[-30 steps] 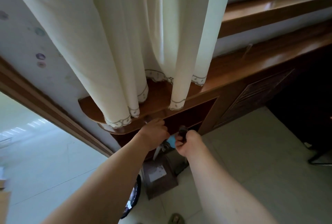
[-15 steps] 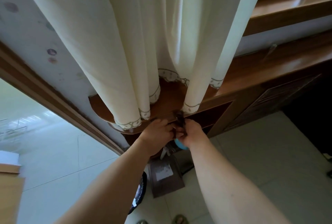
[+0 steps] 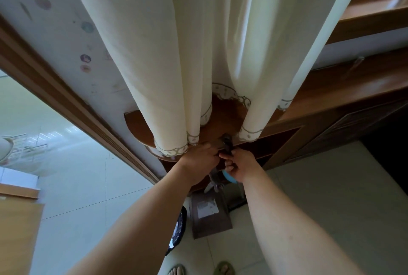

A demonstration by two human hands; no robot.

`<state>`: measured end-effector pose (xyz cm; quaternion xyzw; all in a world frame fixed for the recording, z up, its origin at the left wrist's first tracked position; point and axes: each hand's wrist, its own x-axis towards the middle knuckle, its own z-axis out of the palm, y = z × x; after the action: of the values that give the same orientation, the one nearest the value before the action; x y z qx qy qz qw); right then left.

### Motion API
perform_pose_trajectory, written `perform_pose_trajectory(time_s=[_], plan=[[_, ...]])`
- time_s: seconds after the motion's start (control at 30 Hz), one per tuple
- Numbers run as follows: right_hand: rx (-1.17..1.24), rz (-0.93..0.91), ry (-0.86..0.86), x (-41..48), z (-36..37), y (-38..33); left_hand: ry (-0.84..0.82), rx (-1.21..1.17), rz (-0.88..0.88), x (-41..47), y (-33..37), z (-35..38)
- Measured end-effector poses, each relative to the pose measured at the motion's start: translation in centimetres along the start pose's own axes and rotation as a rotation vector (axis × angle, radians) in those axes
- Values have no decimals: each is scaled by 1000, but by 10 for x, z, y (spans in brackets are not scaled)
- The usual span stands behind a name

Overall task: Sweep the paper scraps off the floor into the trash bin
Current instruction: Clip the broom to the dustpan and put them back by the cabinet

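Note:
A brown dustpan point(image 3: 210, 226) with a white label stands on the pale tiled floor below a wooden shelf. Two long handles rise from it. My right hand point(image 3: 241, 164) is closed around a dark handle point(image 3: 227, 142) whose tip sticks up above my fist. My left hand point(image 3: 198, 160) touches my right and is closed on a pale handle point(image 3: 212, 178) that shows just under it. A blue part point(image 3: 229, 178) peeks out beneath my right hand. A dark round bin point(image 3: 178, 230) is half hidden behind my left forearm. No paper scraps are in sight.
A cream curtain point(image 3: 198, 54) hangs down onto the rounded wooden shelf point(image 3: 223, 120) right above my hands. A wooden door frame point(image 3: 66, 102) runs diagonally at left, a dark cabinet point(image 3: 344, 129) stands at right. My feet in sandals point(image 3: 223, 269) are at the bottom edge.
My hands have come together and risen to the shelf edge, the right one lifting the dark handle. The view has tilted up and closer to the curtain.

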<state>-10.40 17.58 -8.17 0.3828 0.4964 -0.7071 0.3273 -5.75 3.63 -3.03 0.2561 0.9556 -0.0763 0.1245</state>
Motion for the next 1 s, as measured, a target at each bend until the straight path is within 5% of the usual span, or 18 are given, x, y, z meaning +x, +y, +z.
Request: perform_pose_trajectory(time_s=[0.7, 1.0], plan=[[7, -29, 21, -28, 3, -10, 302, 46, 41, -27, 3, -6], [-16, -53, 17, -38, 1, -12, 247, -4, -31, -30, 8, -3]])
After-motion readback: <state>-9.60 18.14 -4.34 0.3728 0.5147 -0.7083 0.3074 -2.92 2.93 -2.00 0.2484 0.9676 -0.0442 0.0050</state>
